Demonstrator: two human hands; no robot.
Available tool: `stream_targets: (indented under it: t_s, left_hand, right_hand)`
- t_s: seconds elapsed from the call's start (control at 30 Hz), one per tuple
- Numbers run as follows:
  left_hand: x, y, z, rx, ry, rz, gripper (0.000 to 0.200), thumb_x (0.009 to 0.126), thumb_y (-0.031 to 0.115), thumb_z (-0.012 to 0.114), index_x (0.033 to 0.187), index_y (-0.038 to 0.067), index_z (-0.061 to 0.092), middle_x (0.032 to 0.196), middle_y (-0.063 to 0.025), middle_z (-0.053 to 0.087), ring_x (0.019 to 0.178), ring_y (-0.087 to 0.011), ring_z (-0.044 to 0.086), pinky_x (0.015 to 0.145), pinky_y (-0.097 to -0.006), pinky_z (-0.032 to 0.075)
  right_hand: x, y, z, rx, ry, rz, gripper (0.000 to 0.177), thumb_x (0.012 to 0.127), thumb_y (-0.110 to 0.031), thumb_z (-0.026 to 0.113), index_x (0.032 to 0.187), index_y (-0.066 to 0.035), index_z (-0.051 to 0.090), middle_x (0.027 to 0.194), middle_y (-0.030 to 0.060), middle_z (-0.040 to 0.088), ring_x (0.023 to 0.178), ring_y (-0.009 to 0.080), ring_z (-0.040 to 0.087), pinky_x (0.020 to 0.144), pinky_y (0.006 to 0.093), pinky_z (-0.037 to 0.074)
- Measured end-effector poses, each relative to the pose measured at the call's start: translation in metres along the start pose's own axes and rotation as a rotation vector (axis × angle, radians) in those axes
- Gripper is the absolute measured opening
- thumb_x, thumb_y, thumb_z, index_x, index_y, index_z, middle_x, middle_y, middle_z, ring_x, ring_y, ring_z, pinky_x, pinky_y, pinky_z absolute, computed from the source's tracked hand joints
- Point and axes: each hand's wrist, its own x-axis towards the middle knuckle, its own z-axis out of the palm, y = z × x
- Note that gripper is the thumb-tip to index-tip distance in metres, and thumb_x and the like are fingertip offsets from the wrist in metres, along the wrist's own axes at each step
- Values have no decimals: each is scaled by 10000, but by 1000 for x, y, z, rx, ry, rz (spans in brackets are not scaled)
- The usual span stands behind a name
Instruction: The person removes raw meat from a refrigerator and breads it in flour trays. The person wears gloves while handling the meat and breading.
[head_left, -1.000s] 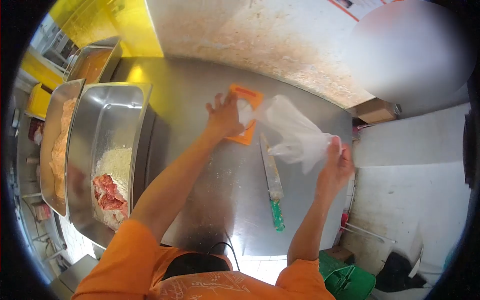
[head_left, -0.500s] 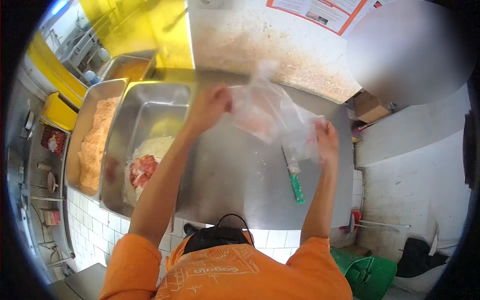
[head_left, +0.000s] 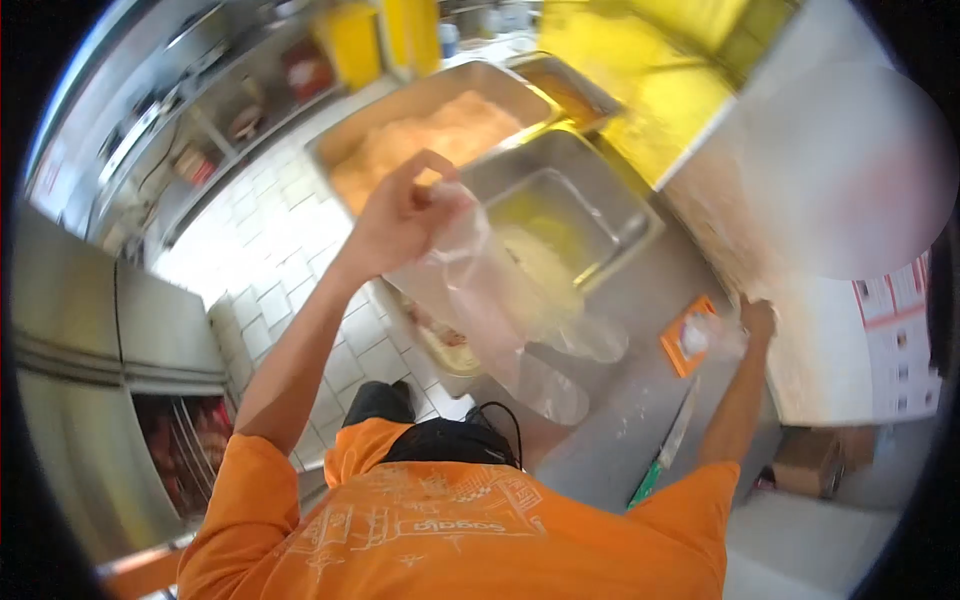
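My left hand (head_left: 408,215) is closed on the upper edge of a clear plastic bag (head_left: 480,290). The bag hangs limp and blurred over a deep metal pan (head_left: 610,245). In that pan lies pale flour (head_left: 540,265), and raw meat (head_left: 437,328) shows partly behind the plastic. Stretched far to the right, my right hand (head_left: 757,317) is closed on a whitish, see-through piece of plastic (head_left: 722,337), smeared by motion. Beside that plastic lies an orange packet (head_left: 678,340) on the metal table. A knife with a green handle (head_left: 648,482) rests nearer to me.
A second metal pan (head_left: 335,150) holds orange-coloured breading (head_left: 440,135). Behind it stands a smaller metal pan (head_left: 575,85). The metal table (head_left: 600,410) meets a stained wall on the right, where a cardboard box (head_left: 808,462) sits. Steel cabinets (head_left: 65,300) stand at left.
My view has turned left. My left hand has carried the plastic bag from above the table to over the flour pan. My right hand has left the bag and reached towards the wall.
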Motion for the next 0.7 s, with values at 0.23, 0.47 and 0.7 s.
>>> stream_targets:
  t_s: [0.23, 0.47, 0.7]
  left_hand:
    - [-49, -17, -44, 66, 4, -132, 275, 906, 93, 646, 1144, 74, 510, 939, -68, 644, 781, -105, 629, 554, -244, 477]
    - [-137, -67, -137, -754, -100, -299, 520, 902, 215, 658, 1355, 75, 446, 1083, -140, 634, 1019, -211, 628, 790, -316, 530]
    - [-178, -88, -151, -547, -192, -430, 354, 984, 261, 555, 1179, -26, 623, 1157, -106, 676, 1001, -156, 651, 885, -288, 503]
  right_hand:
    - [-147, -187, -211, 1125, -6, -432, 504, 1015, -383, 454, 1344, -2, 479, 1337, 153, 555, 1227, 239, 539, 1003, 389, 438]
    - [-359, -443, -233, 1297, -406, -660, 270, 910, -268, 681, 931, 2, 680, 597, 54, 596, 584, 116, 582, 576, 283, 464]
    - [-398, -487, -239, 1312, -199, -416, 319, 884, -318, 714, 836, -9, 652, 579, 26, 546, 516, 87, 465, 492, 272, 374]
